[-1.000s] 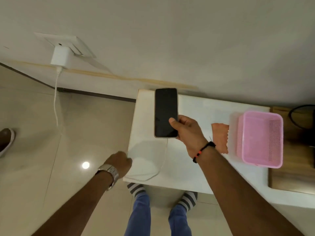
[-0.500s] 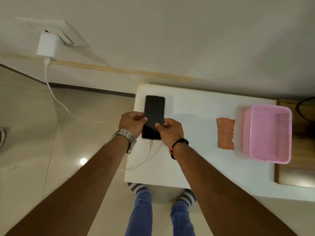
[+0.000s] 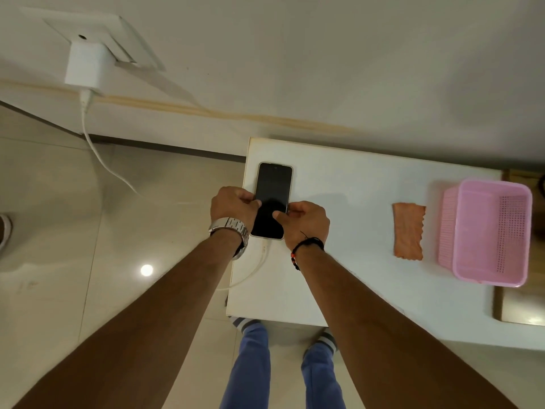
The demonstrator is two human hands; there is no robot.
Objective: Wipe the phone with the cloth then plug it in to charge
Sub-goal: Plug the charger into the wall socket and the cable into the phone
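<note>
A black-screened phone (image 3: 272,187) is held face up over the left end of the white table (image 3: 354,261). My left hand (image 3: 233,203) grips its left edge and my right hand (image 3: 306,219) grips its right edge, thumb on the screen. A white cable (image 3: 253,268) runs from the phone's near end, off the table's left edge, and up to a white charger (image 3: 85,64) in the wall socket (image 3: 97,28). The orange cloth (image 3: 408,230) lies flat on the table to the right, apart from both hands.
A pink plastic basket (image 3: 486,231) stands at the table's right end beside the cloth. A wooden surface (image 3: 519,308) lies beyond it. The table's left edge drops to a tiled floor (image 3: 59,261). My legs show under the near edge.
My left hand came up from the table's near left corner with the cable and joined the right hand on the phone. The cable now sits at the phone's near end. Phone lowered leftward.
</note>
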